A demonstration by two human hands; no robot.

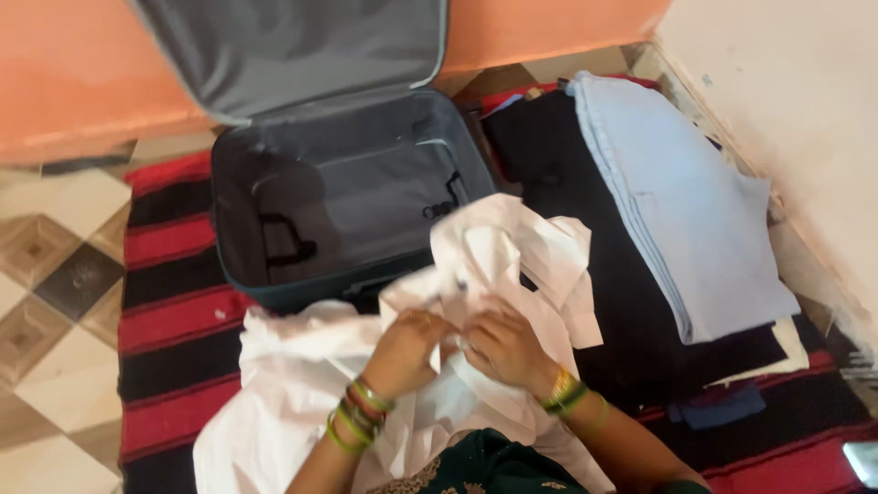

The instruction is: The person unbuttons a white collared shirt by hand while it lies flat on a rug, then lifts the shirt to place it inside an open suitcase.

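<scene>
Both forearms are bare, with no sleeves in view. The left hand (407, 343) has a stack of bangles at the wrist: several thin green ones mixed with darker, reddish ones, about five or six together. One finger of this hand has a small ring of gold colour. The right hand (503, 346) has fewer bangles: one of gold colour and two or three thin green ones. Below, the person wears a dark green garment (480, 467) with small gold-coloured patterns on it.
</scene>
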